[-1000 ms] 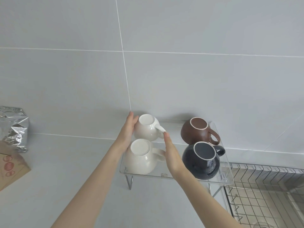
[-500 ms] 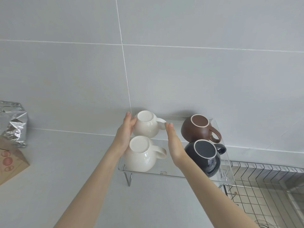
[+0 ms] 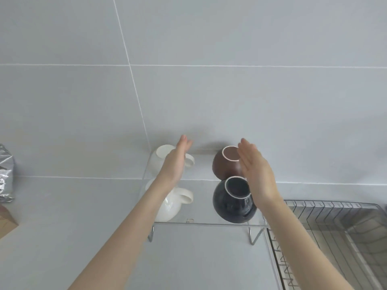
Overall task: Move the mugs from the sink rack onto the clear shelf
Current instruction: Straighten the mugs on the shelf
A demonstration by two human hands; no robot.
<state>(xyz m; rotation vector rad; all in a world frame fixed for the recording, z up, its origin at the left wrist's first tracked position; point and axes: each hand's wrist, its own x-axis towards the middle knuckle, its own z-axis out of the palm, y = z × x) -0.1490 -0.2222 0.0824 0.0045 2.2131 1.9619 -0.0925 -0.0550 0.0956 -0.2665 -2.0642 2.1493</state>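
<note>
Several mugs stand upside down on the clear shelf [image 3: 201,222]. A white mug [image 3: 161,159] is at the back left and a second white mug [image 3: 173,204] in front of it. A brown mug [image 3: 226,164] is at the back right, with a dark navy mug [image 3: 232,201] in front of it. My left hand [image 3: 176,162] is held flat and open over the white mugs, holding nothing. My right hand [image 3: 255,170] is flat and open at the right side of the brown and navy mugs, covering their handles.
A wire sink rack [image 3: 335,233] lies at the lower right, no mugs visible in it. A silver foil bag [image 3: 6,174] and a brown paper package [image 3: 6,220] sit at the left edge. A grey tiled wall [image 3: 209,91] stands behind the shelf.
Both hands have left the back white mug and shifted right. The left now hovers over the white mugs; the right has gone to the far side of the dark mugs.
</note>
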